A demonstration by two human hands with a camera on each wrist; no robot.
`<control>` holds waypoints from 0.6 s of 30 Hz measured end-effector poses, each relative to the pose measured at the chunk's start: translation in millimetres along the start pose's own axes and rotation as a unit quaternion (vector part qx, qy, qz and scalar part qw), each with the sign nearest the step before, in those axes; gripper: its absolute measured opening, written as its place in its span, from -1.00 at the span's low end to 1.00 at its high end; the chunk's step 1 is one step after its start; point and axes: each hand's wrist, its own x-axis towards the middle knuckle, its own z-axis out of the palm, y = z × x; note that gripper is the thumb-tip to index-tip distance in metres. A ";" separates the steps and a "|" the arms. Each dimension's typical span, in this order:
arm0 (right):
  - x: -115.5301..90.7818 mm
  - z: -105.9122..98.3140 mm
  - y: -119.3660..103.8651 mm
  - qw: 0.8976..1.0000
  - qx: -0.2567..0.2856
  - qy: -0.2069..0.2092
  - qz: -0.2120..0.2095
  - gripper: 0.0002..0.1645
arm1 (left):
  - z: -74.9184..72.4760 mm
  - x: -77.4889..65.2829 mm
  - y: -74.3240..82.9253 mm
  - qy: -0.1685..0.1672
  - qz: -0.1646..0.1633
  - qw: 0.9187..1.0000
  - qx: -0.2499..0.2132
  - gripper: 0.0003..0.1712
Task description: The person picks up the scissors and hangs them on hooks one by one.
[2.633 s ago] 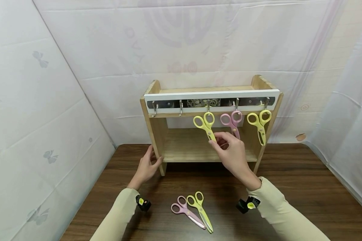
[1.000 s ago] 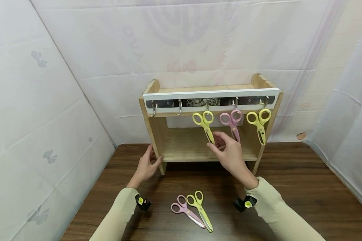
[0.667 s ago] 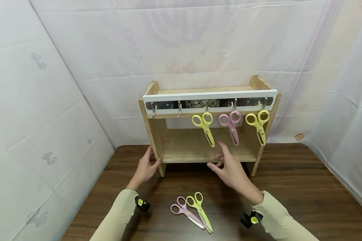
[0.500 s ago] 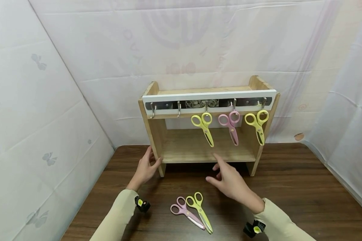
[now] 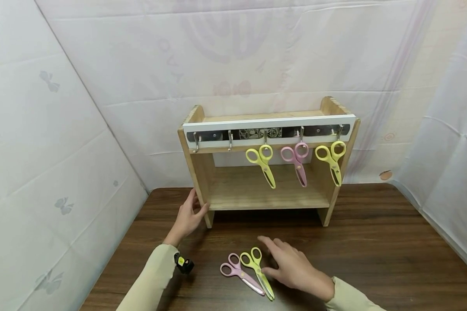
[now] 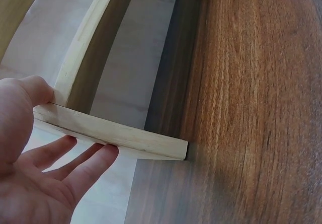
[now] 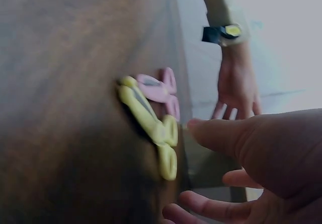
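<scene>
My left hand [image 5: 187, 217] holds the left side panel of a small wooden shelf [image 5: 268, 194]; in the left wrist view the thumb lies on one face of the board [image 6: 115, 132] and the fingers on the other. My right hand [image 5: 289, 264], fingers spread and holding nothing, is just right of the yellow scissors [image 5: 258, 272] on the table. Pink scissors [image 5: 241, 274] lie beside them, blades close together. In the right wrist view both the yellow scissors [image 7: 146, 114] and pink scissors [image 7: 157, 92] look blurred. Yellow scissors [image 5: 263, 164] hang from the shelf's middle hook.
Pink scissors [image 5: 297, 163] and another yellow pair [image 5: 332, 162] hang on the two right hooks. Two bare hooks [image 5: 230, 140] are on the left of the white rail [image 5: 327, 119]. The shelf stands on a dark wood table [image 5: 373, 242] before a cloth-covered wall [image 5: 148, 56].
My right hand let go of the yellow scissors, which now hang on the middle hook, and moved down toward the scissors on the table. My left hand stayed on the shelf.
</scene>
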 end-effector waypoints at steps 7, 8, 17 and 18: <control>-8.5 11.0 -6.8 0.999 -0.005 -0.039 0.022 -0.13 | 0.6 0.8 1.2 0.001 -0.007 1.000 -0.002 -0.29; -9.0 11.9 -7.6 0.999 -0.004 -0.045 0.025 -0.12 | 0.5 0.9 1.4 0.001 -0.009 1.000 -0.002 -0.30; -13.2 19.5 -10.7 0.997 -0.014 -0.061 0.041 -0.20 | 0.1 -0.5 2.2 0.001 -0.002 1.000 -0.003 -0.28; -13.3 19.9 -10.6 0.997 -0.016 -0.061 0.040 -0.22 | 0.2 -0.5 2.3 0.002 -0.003 1.000 -0.004 -0.28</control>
